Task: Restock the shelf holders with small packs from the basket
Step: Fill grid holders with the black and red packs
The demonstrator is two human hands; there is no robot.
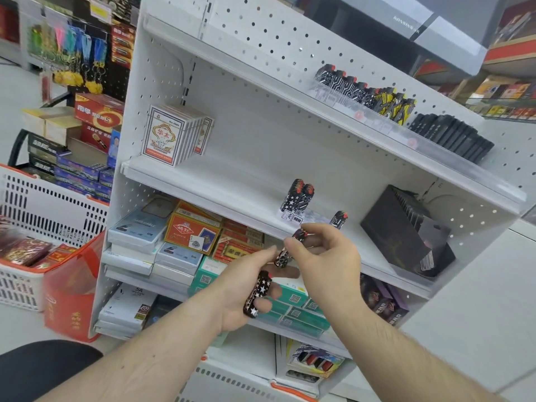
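Both hands meet in front of the white shelf unit. The left hand curls its grip round a star-patterned pack, held upright against the palm. The right hand pinches a second dark pack between thumb and fingertips — a third may sit just above it, though blur makes that unsure. On the middle shelf two more star packs stand in a clear holder, with another single pack further right. The white basket sits at far left — red packets lie inside.
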